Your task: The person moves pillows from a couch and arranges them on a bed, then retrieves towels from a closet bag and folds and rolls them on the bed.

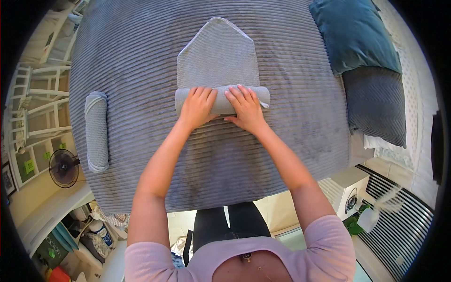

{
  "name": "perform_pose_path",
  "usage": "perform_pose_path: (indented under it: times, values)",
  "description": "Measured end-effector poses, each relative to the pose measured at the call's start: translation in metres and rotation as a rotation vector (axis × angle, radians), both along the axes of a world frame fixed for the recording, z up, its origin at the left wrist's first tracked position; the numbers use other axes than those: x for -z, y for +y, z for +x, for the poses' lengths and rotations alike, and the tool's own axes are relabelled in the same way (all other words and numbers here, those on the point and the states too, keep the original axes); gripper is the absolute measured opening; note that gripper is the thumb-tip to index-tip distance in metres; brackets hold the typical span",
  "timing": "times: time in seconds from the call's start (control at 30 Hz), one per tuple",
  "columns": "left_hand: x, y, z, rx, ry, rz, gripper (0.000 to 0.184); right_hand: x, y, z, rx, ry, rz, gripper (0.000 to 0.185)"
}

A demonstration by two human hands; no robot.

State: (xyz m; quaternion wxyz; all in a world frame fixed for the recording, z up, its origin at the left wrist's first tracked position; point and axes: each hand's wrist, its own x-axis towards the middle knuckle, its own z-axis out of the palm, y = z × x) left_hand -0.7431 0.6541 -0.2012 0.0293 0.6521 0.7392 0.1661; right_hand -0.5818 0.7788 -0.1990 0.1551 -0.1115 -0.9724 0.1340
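In front of me a light grey textured towel [216, 58] with white edging lies on the bed, partly rolled. Its far end is still flat and comes to a blunt point, while the near end forms a thick roll [221, 101]. My left hand [198, 109] grips the left-middle of this roll, fingers over the top and thumb on the near side. Close beside it, my right hand [247, 110] holds the roll the same way. A small white loop sticks out at the roll's right end. Off to the left lies another grey towel [97, 131], fully rolled.
Grey ribbed bedding [141, 61] covers the bed under the towels. A teal pillow [358, 35] and a dark grey pillow [377, 104] lie along the right side. Beyond the left edge are a fan [64, 168] and shelves; a white cabinet [346, 185] stands at lower right.
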Motion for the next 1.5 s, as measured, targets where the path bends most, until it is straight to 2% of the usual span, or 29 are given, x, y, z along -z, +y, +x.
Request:
perform_pose_path:
  times: [0.1,0.13,0.23,0.27,0.33,0.37,0.4,0.43,0.5,0.53,0.67,0.73,0.83,0.87,0.97,1.07,1.23,1.37,1.4,1.5]
  values:
    - [-0.022,0.02,-0.025,-0.014,-0.183,-0.195,0.067,0.003,0.021,-0.018,-0.036,-0.064,-0.015,0.074]
    - [-0.028,0.026,-0.032,-0.03,-0.255,-0.272,0.064,0.004,0.03,-0.026,-0.041,-0.139,-0.032,0.069]
    - [-0.021,0.039,-0.052,0.027,-0.161,-0.244,0.054,-0.008,0.056,-0.057,-0.027,-0.483,-0.195,0.069]
    - [-0.02,0.039,-0.053,0.042,-0.023,0.006,0.051,-0.013,0.065,-0.067,-0.032,-0.561,-0.196,0.067]
    - [-0.022,0.043,-0.04,-0.044,0.068,0.086,0.051,-0.018,0.08,-0.085,-0.043,-0.711,-0.204,0.066]
    - [-0.023,0.043,-0.031,-0.085,0.114,0.124,0.051,-0.012,0.086,-0.09,-0.03,-0.684,-0.198,0.067]
    - [-0.02,0.041,-0.022,-0.104,0.024,-0.029,0.058,-0.005,0.091,-0.095,-0.017,-0.656,-0.19,0.068]
    - [-0.02,0.039,-0.016,-0.104,0.047,0.046,0.062,-0.003,0.095,-0.099,-0.004,-0.631,-0.184,0.069]
    - [-0.022,0.036,-0.008,-0.105,0.087,0.194,0.073,-0.004,0.11,-0.108,0.002,-0.716,-0.37,0.072]
    - [-0.018,0.036,-0.015,-0.09,0.078,0.141,0.09,-0.006,0.114,-0.11,0.002,-0.761,-0.462,0.073]
    - [-0.003,0.052,-0.044,-0.061,0.163,0.066,0.097,-0.002,0.105,-0.093,-0.022,-0.171,-0.154,0.077]
    - [0.0,0.06,-0.054,-0.027,0.18,0.053,0.088,0.015,0.083,-0.08,-0.047,0.088,0.091,0.08]
    - [0.005,0.071,-0.062,0.019,0.239,0.037,0.069,0.002,0.063,-0.061,0.047,0.025,0.292,0.085]
    - [0.006,0.073,-0.063,0.037,0.265,0.031,0.062,0.004,0.066,-0.062,0.06,-0.046,0.286,0.086]
    - [0.002,0.068,-0.057,-0.017,0.204,-0.099,0.068,0.004,0.075,-0.068,-0.011,-0.155,0.2,0.07]
    - [-0.006,0.035,-0.022,-0.062,0.126,-0.241,0.065,-0.003,0.062,-0.046,-0.118,-0.267,0.067,0.057]
    - [-0.03,-0.024,0.029,0.041,-0.24,-0.506,0.057,-0.016,0.027,0.005,-0.257,-0.621,-0.443,0.053]
    - [-0.015,-0.002,0.004,0.036,-0.604,-0.712,0.054,-0.006,0.044,-0.011,-0.288,-0.858,-0.888,0.056]
    - [-0.009,0.008,-0.008,0.085,-0.72,-0.801,0.055,-0.014,0.049,-0.021,-0.26,-0.953,-0.918,0.057]
    - [0.006,0.027,-0.024,0.117,-0.821,-0.952,0.053,-0.034,0.038,-0.02,-0.166,-0.707,-0.315,0.058]
